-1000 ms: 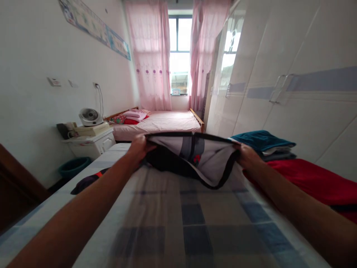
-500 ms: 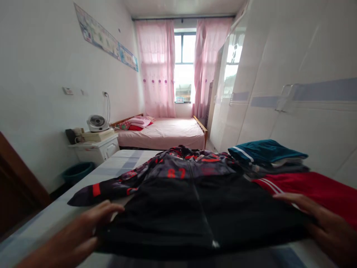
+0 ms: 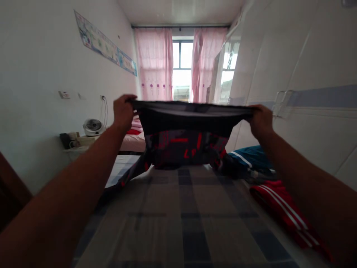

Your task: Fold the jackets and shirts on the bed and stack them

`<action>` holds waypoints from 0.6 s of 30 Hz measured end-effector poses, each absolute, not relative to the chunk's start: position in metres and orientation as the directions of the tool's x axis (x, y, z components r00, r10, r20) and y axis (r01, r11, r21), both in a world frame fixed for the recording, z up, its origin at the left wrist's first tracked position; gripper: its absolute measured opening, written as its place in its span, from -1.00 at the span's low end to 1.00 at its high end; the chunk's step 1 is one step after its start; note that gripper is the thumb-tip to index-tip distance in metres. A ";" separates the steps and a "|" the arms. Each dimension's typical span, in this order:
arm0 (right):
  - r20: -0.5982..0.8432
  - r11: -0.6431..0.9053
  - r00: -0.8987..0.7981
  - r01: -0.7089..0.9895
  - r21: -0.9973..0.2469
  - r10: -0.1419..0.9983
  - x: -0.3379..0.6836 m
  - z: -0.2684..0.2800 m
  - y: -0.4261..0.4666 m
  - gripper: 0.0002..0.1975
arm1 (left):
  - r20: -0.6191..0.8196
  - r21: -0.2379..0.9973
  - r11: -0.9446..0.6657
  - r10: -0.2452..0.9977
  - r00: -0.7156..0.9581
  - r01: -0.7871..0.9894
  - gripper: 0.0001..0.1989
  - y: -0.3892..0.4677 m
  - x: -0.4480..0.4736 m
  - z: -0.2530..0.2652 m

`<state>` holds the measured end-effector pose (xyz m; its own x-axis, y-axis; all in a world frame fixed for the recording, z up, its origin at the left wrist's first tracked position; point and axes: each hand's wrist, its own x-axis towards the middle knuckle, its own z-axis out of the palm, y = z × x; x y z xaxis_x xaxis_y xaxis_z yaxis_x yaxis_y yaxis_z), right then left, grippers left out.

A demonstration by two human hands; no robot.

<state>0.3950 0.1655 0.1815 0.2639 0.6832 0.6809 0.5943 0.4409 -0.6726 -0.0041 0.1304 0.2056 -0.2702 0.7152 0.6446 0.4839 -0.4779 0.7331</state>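
Observation:
A black jacket [image 3: 186, 124] with grey and red patterning is stretched between my hands, its hem edge lifted high and level. My left hand [image 3: 124, 111] is closed on the left end of that edge, and my right hand [image 3: 260, 121] grips the right end. The raised side facing me shows red marks and lettering, somewhat blurred. Lower down, the far part of the jacket and a dark sleeve [image 3: 134, 173] rest on the checked bed sheet [image 3: 167, 216]. The jacket's front zip is out of sight.
To the right lie red clothing with white stripes [image 3: 281, 203] and a folded teal garment [image 3: 248, 154] on a pile. A white wardrobe [image 3: 315, 123] lines the right side. At left, a fan [image 3: 93, 127] stands on a cabinet, with a pink bed [image 3: 129, 143] beyond.
Both hands have raised the jacket's hem from the bed and carried it up and away from me. The checked sheet beneath is now exposed.

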 end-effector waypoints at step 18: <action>0.143 0.147 -0.066 0.709 -0.690 0.988 0.459 -0.042 -0.041 -0.71 | 0.093 0.416 -0.120 0.992 0.089 0.902 -0.50 -0.084 -0.062 -0.044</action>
<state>0.4585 -0.0408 -0.0421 -0.0663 0.9875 0.1427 0.7089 0.1473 -0.6897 -0.0624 -0.0839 -0.0441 0.0892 0.9917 0.0929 0.9016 -0.1201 0.4157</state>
